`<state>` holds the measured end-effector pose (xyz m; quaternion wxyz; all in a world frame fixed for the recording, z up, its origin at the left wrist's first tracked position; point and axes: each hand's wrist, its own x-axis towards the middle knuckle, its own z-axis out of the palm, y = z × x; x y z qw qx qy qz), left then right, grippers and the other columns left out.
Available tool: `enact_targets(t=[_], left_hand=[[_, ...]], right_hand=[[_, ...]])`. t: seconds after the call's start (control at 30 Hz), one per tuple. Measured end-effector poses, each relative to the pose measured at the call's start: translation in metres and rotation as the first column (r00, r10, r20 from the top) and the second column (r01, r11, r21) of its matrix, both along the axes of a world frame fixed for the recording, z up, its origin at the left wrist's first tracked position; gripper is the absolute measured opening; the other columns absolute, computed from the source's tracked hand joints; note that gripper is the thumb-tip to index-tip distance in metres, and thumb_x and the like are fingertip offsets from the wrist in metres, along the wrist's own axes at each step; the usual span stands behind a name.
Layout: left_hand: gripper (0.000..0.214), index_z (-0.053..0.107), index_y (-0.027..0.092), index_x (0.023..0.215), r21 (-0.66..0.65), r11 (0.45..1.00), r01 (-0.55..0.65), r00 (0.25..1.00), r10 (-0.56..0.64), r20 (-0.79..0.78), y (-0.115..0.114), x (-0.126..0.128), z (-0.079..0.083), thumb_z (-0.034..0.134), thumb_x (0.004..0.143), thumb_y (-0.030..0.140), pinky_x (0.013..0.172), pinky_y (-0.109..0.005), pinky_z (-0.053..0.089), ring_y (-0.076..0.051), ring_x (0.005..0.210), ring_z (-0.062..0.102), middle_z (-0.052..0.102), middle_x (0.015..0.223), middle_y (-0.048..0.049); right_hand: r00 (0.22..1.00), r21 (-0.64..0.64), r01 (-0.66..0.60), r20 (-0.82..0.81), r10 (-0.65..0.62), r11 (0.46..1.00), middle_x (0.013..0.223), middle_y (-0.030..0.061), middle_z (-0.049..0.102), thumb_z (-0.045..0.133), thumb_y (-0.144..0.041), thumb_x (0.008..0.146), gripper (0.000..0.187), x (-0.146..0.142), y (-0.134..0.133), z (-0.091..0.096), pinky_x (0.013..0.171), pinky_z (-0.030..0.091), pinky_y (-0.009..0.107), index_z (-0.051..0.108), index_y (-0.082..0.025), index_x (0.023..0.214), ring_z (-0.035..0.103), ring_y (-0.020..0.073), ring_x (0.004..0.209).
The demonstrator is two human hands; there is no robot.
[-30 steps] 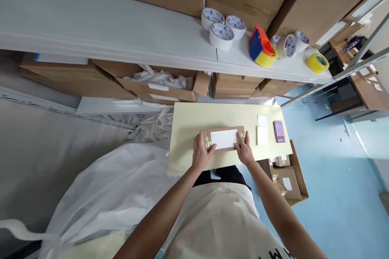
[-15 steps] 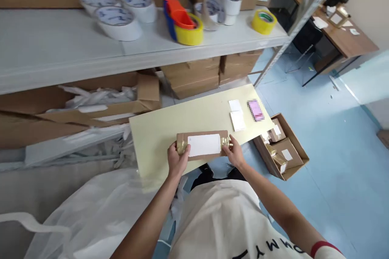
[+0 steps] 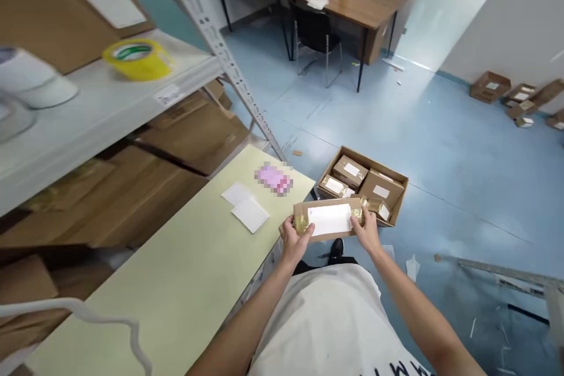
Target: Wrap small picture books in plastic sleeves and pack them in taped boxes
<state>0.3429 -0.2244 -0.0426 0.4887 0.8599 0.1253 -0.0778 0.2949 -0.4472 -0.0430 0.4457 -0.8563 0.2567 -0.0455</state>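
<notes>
Off the right edge of the surface [image 3: 176, 282]: one brown taped parcel [image 3: 328, 236], white label [image 3: 329, 218] unreadable, ends gripped by left hand [image 3: 293, 242] and right hand [image 3: 368, 234].

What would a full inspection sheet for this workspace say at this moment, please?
Surface: long pale yellow tabletop, beside the shelving.
Job's things: flat brown cardboard parcel with white label, held past the tabletop's edge; open cardboard box on the floor holds several small labelled parcels.
Clutter: two white paper slips and a pink flat item on the tabletop; paper scraps on the floor.
Grips: left hand and right hand, each shut on one taped end of the parcel.
Cables: nothing seen.
Surroundings: yellow tape roll on a white shelf; wooden desk; black chair; blue floor.
</notes>
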Motion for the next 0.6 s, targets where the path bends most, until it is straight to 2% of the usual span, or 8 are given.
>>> enact_targets(t=[0.13, 0.27, 0.37, 0.5, 0.6], left_hand=[[0.059, 0.046, 0.021, 0.123, 0.02, 0.982, 0.188, 0.98, -0.186, -0.064, -0.051, 0.027, -0.003, 0.068, 0.073, 0.043, 0.107, -0.046, 0.039, -0.03, 0.125, 0.048, 0.052, 0.121, -0.0124], [0.071, 0.044, 0.019, 0.133, -0.002, 0.948, 0.318, 0.945, -0.318, -0.075, -0.089, 0.062, -0.005, 0.069, 0.072, 0.046, 0.108, -0.045, 0.037, -0.029, 0.126, 0.049, 0.049, 0.127, -0.0132], [0.078, 0.041, 0.018, 0.14, -0.063, 0.888, 0.456, 0.888, -0.458, -0.034, -0.113, 0.091, -0.006, 0.069, 0.073, 0.048, 0.111, -0.043, 0.035, -0.03, 0.13, 0.046, 0.045, 0.133, -0.0146], [0.083, 0.039, 0.014, 0.142, -0.065, 0.775, 0.629, 0.777, -0.63, 0.013, -0.129, 0.119, -0.006, 0.07, 0.071, 0.043, 0.115, -0.045, 0.03, -0.032, 0.138, 0.038, 0.041, 0.143, -0.0181], [0.075, 0.045, 0.014, 0.138, -0.053, 0.721, 0.691, 0.723, -0.691, 0.016, -0.117, 0.127, -0.013, 0.07, 0.071, 0.039, 0.115, -0.046, 0.03, -0.032, 0.139, 0.038, 0.043, 0.145, -0.019]], right_hand=[[0.989, -0.005, 0.148, -0.019, -0.148, 0.989, 0.108, 0.012, 0.056, 0.05, -0.049, 0.086, 0.06, -0.006, -0.041, -0.009, 0.101, 0.043, 0.045, 0.049, -0.016, 0.136, 0.057, 0.0278, 0.11], [0.956, -0.003, 0.292, -0.007, -0.292, 0.956, 0.113, 0.0113, 0.052, 0.052, -0.053, 0.083, 0.07, -0.006, -0.06, -0.015, 0.104, 0.041, 0.045, 0.042, -0.018, 0.142, 0.055, 0.0279, 0.114], [0.915, -0.021, 0.402, 0.013, -0.402, 0.915, 0.121, 0.0146, 0.048, 0.056, -0.054, 0.078, 0.08, -0.001, -0.068, -0.018, 0.107, 0.039, 0.045, 0.037, -0.015, 0.145, 0.051, 0.0299, 0.121], [0.908, -0.095, 0.419, 0.067, -0.414, 0.903, 0.136, 0.0181, 0.042, 0.057, -0.048, 0.076, 0.078, 0.01, -0.068, -0.027, 0.11, 0.035, 0.048, 0.038, -0.014, 0.144, 0.04, 0.033, 0.133], [0.928, -0.136, 0.373, 0.052, -0.369, 0.918, 0.145, 0.0198, 0.036, 0.056, -0.044, 0.077, 0.073, 0.017, -0.053, -0.042, 0.111, 0.033, 0.051, 0.041, -0.013, 0.141, 0.031, 0.0352, 0.14]])
